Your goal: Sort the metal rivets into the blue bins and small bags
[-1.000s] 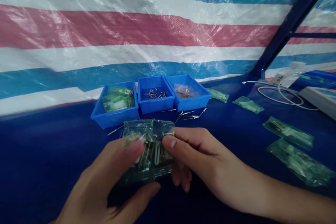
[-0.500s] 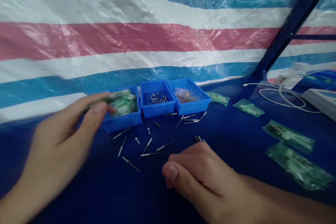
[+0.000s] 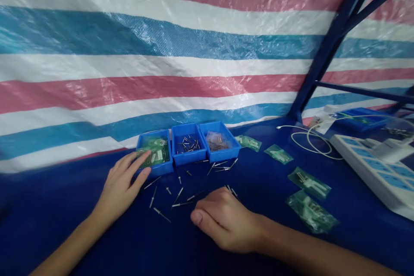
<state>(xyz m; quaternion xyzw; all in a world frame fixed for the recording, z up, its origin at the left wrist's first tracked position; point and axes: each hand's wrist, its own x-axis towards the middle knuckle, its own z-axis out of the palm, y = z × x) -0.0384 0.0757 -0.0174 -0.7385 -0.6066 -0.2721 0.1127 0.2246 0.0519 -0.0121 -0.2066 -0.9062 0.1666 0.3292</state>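
At the near left corner of the left blue bin (image 3: 163,168), my left hand (image 3: 121,187) is open, with its thumb and fingers apart and the fingertips over the bin's edge. Green plastic packets (image 3: 157,147) lie in that bin. My right hand (image 3: 226,223) rests on the table as a closed fist; whatever it may hold is hidden. Several pop rivets (image 3: 177,196) are scattered between the hands and the bins, and a few more (image 3: 231,190) show just behind the right fist. More rivets (image 3: 190,143) fill the middle blue bin (image 3: 191,156).
A right blue bin (image 3: 226,154) holds clear bags with small parts. Several green packets (image 3: 312,210) lie in a curve along the right. Beyond them are a white power strip (image 3: 371,172), a white cable (image 3: 299,145) and a dark blue frame post (image 3: 318,60). Striped sheeting hangs behind.
My left hand held a green packet over the left bin; now its fingers are spread and the packets lie in the bin. The view has tilted up. My right fist stays closed.
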